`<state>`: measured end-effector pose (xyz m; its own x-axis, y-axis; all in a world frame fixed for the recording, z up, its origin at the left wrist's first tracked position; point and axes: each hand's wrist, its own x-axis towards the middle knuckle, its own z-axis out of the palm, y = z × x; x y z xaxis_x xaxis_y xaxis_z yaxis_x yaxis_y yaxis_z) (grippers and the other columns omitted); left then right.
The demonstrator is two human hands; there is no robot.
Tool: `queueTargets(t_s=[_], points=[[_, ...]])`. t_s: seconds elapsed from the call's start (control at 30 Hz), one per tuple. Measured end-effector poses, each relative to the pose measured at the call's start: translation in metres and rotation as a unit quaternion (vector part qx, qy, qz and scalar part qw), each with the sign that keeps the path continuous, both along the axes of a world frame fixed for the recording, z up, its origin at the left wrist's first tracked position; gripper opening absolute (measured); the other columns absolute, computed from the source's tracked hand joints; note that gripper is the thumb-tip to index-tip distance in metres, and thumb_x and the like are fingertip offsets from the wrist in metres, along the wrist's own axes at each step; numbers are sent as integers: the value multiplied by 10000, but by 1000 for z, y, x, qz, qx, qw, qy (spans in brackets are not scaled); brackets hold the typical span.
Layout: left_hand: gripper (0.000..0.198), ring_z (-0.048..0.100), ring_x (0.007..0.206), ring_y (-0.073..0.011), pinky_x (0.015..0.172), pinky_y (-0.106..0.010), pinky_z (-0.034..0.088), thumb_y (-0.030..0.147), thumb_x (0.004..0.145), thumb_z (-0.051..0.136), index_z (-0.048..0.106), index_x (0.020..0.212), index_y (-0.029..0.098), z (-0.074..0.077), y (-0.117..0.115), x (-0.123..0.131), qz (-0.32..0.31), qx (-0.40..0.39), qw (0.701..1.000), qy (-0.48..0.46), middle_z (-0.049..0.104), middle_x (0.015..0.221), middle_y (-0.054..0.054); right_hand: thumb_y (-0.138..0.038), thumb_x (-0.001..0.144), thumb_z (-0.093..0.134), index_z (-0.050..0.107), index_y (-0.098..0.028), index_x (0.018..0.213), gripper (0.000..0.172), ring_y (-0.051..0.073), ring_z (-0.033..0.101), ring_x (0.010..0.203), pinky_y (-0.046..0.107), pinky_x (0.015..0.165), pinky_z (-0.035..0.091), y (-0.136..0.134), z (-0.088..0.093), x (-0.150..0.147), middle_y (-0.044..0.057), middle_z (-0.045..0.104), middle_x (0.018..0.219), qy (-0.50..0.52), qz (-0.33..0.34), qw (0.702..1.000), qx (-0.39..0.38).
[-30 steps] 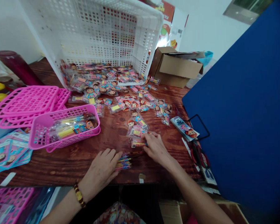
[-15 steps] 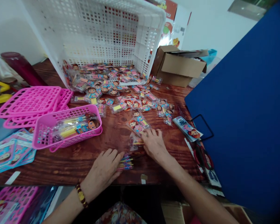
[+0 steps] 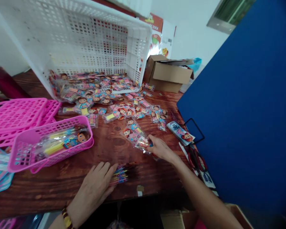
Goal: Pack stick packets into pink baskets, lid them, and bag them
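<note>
My left hand [image 3: 96,181], with a beaded bracelet on the wrist, is closed around one end of a bundle of thin printed pencils [image 3: 120,174] near the table's front edge. The pencils' other ends point right, toward my right hand [image 3: 158,148]. That hand pinches a small clear packet [image 3: 141,143] at its right end, the fingers partly hidden behind the hand. Touching this packet on the upper left are packets with cartoon-girl cards [image 3: 128,132]. A pink basket [image 3: 90,144] left of centre holds clear packs of yellow sticks with a cartoon figure [image 3: 82,136].
A white crate [image 3: 146,41] lies tipped on its side, many small packets [image 3: 105,92] spilling from it. Pink baskets or lids [image 3: 16,111] are stacked at left. A cardboard box [image 3: 169,78] stands behind; scissors [image 3: 197,159] lie beside a blue panel [image 3: 233,111] at right.
My right hand has drawn the small clear packet up and turned it against the neighbouring packets. The left hand stays on the pencils. The view has shifted to the right.
</note>
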<state>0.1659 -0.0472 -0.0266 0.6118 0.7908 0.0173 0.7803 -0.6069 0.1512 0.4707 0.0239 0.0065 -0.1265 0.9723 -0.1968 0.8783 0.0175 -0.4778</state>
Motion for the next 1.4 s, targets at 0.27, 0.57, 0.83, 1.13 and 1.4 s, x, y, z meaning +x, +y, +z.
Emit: queueTargets(t_s=[0.27,0.57,0.83,1.13,1.4], points=[[484,571,1039,-243,930,-408,460,229,873,593,469,1341,222,-14,1,-8,-26,55,998,-33,627,1123,-62,-242,735,679,584,-164,1169,450,196,622,889,259,729,446,59,-13,73,55,686,1037,19,-204,978,26],[546,566,1041,-240,941,-389,443,212,852,616,425,1363,212,-20,3,-12,-48,85,994,-49,614,1153,-63,-191,710,676,659,-126,974,273,192,607,697,264,605,439,37,-17,50,47,690,774,18,-154,985,-80],[430,551,1017,-242,913,-391,452,242,893,583,520,1317,204,-1,3,-4,-14,-4,1000,-13,610,1086,-74,-192,756,627,648,-228,902,152,203,609,836,294,779,398,-44,27,59,5,695,873,-46,63,994,-81],[457,541,1044,-254,917,-387,450,220,865,614,527,1312,197,9,4,1,11,-45,999,13,603,1098,-80,-74,845,557,687,-243,828,214,230,542,994,493,1056,201,40,34,31,43,695,885,-218,369,902,52],[436,521,1002,-235,899,-369,435,237,900,580,499,1326,192,9,3,1,-4,-34,999,7,586,1072,-73,-122,934,450,679,-227,1067,286,225,532,1071,392,972,319,37,7,25,97,666,1086,-247,358,900,17]])
